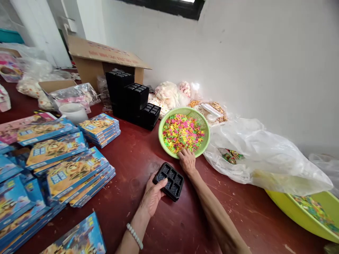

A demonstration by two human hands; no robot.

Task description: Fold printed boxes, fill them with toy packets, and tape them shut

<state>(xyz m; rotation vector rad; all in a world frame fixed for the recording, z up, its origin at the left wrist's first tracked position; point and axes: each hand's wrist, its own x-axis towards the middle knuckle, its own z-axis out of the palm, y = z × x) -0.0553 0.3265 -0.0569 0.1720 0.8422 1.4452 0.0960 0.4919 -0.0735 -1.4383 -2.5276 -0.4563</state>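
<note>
My left hand (154, 195) grips the left edge of a black tray (169, 181) with several square compartments, thumb on top. No small pieces show in its compartments. My right hand (187, 159) reaches over the near rim of a light green basket (161, 135). Its fingertips dip among small pink, yellow, green and orange plastic pieces (182, 132). The fingers are bent, and whether they hold a piece is hidden.
Blue picture boxes (75, 169) are piled at the left, beside a white cup (74, 112). Black trays (127, 95) stand stacked before a cardboard box (87, 72). Clear plastic bags (254, 148) and a yellow-green basin (288, 210) lie at the right.
</note>
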